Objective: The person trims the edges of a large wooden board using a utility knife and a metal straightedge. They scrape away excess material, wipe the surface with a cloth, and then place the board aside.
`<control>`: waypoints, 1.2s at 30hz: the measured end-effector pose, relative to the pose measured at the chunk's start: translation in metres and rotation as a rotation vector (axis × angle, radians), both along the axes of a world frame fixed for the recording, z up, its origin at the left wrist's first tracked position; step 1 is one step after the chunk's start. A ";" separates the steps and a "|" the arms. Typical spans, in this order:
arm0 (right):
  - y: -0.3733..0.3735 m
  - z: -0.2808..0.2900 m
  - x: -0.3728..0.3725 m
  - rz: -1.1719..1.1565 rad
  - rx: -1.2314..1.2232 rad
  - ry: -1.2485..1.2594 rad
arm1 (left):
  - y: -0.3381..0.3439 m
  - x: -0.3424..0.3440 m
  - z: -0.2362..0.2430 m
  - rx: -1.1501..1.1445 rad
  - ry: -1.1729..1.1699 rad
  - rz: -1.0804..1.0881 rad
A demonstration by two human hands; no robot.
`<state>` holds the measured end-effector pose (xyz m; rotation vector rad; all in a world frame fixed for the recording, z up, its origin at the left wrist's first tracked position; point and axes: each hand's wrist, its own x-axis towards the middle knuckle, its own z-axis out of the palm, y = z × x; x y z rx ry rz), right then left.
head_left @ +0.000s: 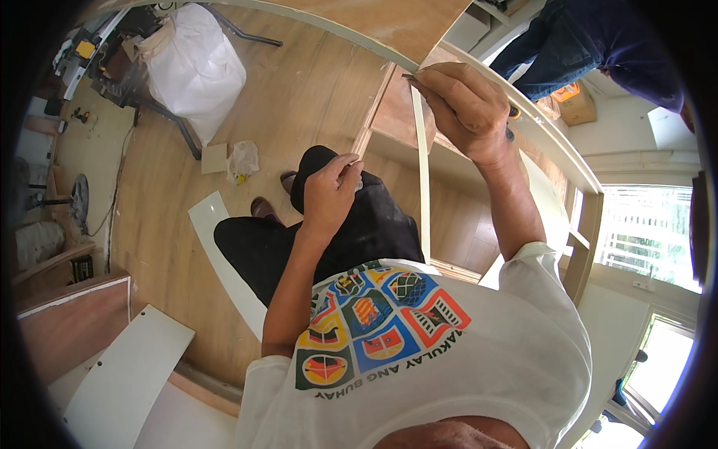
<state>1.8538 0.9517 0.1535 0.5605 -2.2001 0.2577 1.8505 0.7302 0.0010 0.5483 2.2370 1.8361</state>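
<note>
My right hand [467, 112] is raised at the pale edge of a wooden board [389, 19], fingers pinched on a small dark, thin piece [408, 75] too small to identify. A long pale strip [422, 172] hangs just below it, inside an open wooden frame [516, 97]. My left hand [329, 191] is over my dark-trousered knee, fingers curled round something small and greyish, mostly hidden. Beside that hand stands a narrow wooden edge [370, 116].
Another person [568, 37] stands at top right. At upper left are a white sack [191, 67] and metal-legged equipment [142, 97]. A fan [78, 198] stands left. White panels [127, 374] lie lower left, another [213, 224] by my leg. A window [647, 232] is right.
</note>
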 end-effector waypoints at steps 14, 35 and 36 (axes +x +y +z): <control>0.003 -0.004 -0.001 0.072 -0.051 -0.075 | 0.007 -0.019 0.014 0.017 0.219 0.128; -0.054 -0.190 0.102 -0.014 -1.933 -1.000 | 0.078 -0.056 0.085 0.327 0.779 0.263; -0.057 -0.196 0.104 0.006 -1.948 -1.042 | 0.078 -0.055 0.084 0.329 0.779 0.270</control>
